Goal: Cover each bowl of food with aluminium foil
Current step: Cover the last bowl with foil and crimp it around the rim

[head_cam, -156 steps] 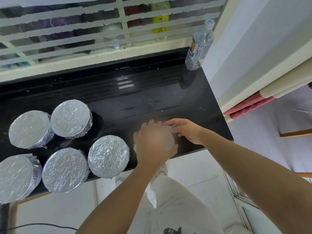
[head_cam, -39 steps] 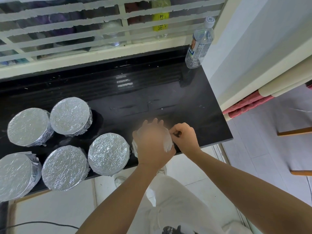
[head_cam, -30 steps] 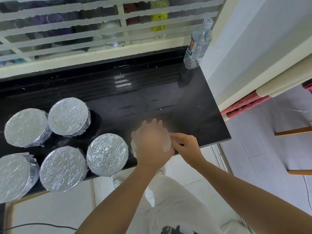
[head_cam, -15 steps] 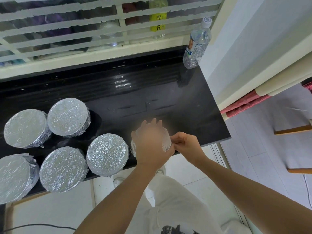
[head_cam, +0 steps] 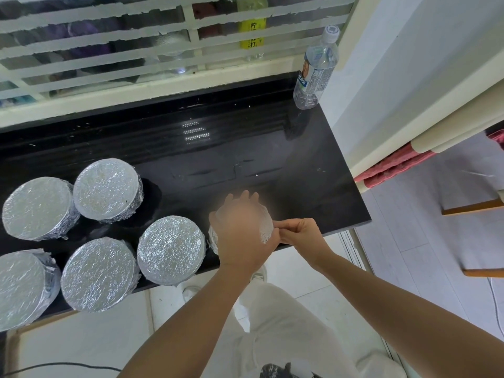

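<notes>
A clear water bottle (head_cam: 316, 69) stands at the upper right, on the far corner of the glossy black worktop (head_cam: 245, 148). A barred window (head_cam: 109, 50) fills the top, and a red cloth (head_cam: 395, 165) shows mid-right.

A glossy black stone surface (head_cam: 245, 154) runs below a window (head_cam: 163, 50) fitted with white horizontal bars, and bright reflections show in its polish. A clear plastic water bottle (head_cam: 313, 75) stands upright at its far right corner. To the right are a white wall panel (head_cam: 409, 64), cream ledges above a red cloth (head_cam: 395, 166), a pale tiled floor (head_cam: 403, 241) and wooden furniture rails (head_cam: 471, 207).
</notes>
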